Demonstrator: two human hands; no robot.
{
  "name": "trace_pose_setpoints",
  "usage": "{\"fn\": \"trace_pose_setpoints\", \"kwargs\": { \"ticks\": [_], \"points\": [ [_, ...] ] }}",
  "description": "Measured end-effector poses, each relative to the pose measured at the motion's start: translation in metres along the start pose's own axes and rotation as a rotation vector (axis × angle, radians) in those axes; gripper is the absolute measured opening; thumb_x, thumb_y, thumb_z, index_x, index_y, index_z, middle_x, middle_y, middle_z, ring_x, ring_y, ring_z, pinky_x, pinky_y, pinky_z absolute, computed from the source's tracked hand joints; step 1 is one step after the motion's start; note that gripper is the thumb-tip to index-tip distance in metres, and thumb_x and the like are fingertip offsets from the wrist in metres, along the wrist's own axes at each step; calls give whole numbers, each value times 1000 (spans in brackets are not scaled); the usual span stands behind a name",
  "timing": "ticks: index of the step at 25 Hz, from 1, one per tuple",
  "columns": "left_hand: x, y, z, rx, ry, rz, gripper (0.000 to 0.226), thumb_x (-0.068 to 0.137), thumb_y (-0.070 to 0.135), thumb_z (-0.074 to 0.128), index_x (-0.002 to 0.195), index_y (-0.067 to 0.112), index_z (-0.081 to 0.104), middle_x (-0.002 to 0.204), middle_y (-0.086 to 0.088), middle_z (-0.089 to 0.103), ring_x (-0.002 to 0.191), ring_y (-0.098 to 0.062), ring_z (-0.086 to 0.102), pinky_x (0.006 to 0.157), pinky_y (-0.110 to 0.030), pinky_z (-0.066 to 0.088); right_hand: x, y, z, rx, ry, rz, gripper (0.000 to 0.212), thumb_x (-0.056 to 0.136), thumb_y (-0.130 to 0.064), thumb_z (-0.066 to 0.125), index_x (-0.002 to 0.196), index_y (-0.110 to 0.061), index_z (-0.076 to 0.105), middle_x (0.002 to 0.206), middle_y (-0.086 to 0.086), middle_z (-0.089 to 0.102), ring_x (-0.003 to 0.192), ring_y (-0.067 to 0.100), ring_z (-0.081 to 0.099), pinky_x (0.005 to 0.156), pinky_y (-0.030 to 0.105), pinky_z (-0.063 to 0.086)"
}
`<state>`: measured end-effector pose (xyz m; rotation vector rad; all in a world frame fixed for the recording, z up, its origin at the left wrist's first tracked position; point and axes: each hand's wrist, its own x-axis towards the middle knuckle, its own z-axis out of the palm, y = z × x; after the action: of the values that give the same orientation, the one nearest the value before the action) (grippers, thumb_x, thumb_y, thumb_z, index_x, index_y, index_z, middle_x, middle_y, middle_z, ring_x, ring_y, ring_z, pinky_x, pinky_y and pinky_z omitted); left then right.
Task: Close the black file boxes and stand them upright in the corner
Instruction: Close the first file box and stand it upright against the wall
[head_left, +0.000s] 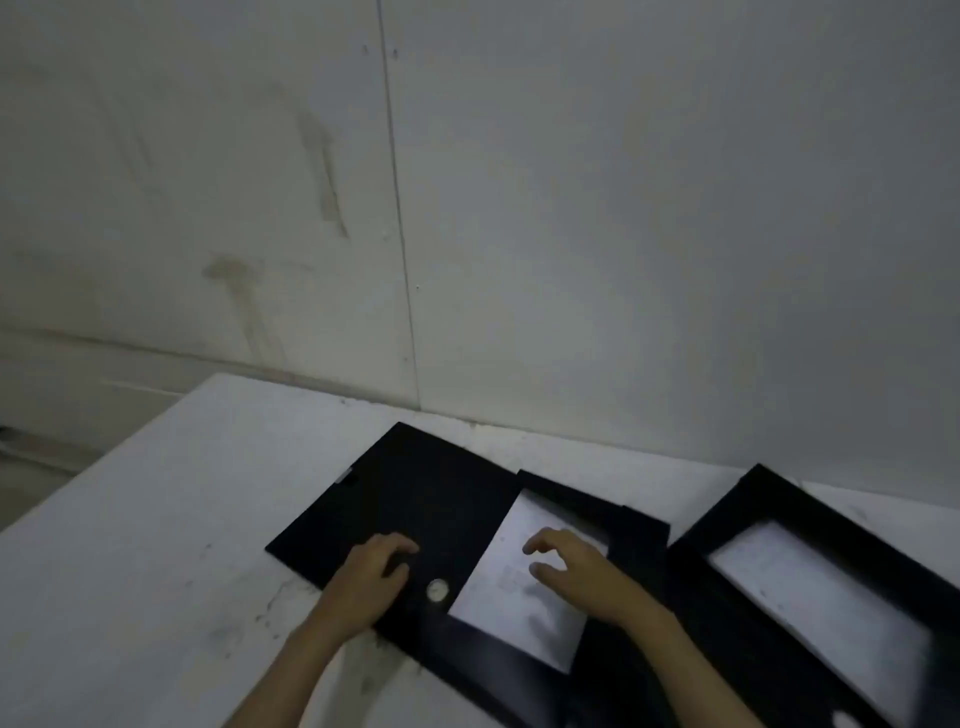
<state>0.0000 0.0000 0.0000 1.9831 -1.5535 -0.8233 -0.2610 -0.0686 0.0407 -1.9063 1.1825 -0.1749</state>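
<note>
Two black file boxes lie open and flat on a white table. The nearer box is in the middle, its lid spread to the left and its tray showing a white sheet inside. My left hand rests on the lid beside a round finger hole, fingers curled. Over the white sheet hovers my right hand with its fingers apart, holding nothing. The second box lies at the right edge, also open, with white inside.
Grey-white walls rise behind the table, with a vertical seam above the table's back edge. The table's left edge drops off toward a dim floor. Bare tabletop spreads to the left of the boxes.
</note>
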Motion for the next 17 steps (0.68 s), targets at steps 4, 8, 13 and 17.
{"fn": "trace_pose_setpoints", "kwargs": {
  "ticks": [4,8,13,17],
  "points": [
    [-9,-48,7,38,40,-96,40,91,15,51,130,18,43,137,-7,41,125,-23,36,106,-30,30,4,5,66,-228,107,124,43,94,-38,42,135,-34,33,152,-4,25,141,21,19,115,44,19],
    [-11,-72,14,-43,99,-317,52,93,20,49,140,9,29,148,-18,27,135,-32,26,114,-38,19,-1,18,121,-309,152,221,53,95,-51,27,143,-46,6,159,-10,-9,146,21,-11,116,52,-3],
    [-9,-85,22,14,-38,-326,57,95,28,44,144,12,19,157,-10,7,143,-30,13,116,-38,14,-2,33,153,-482,212,284,53,94,-54,13,144,-43,-5,159,-8,-8,147,17,-10,118,46,-5],
    [2,-70,26,-270,152,-417,67,89,20,56,145,8,20,157,-15,-5,143,-32,7,117,-41,13,2,38,155,-486,211,285,53,94,-55,11,143,-44,-2,159,-9,-7,146,16,-10,118,45,-2]
  ]
}}
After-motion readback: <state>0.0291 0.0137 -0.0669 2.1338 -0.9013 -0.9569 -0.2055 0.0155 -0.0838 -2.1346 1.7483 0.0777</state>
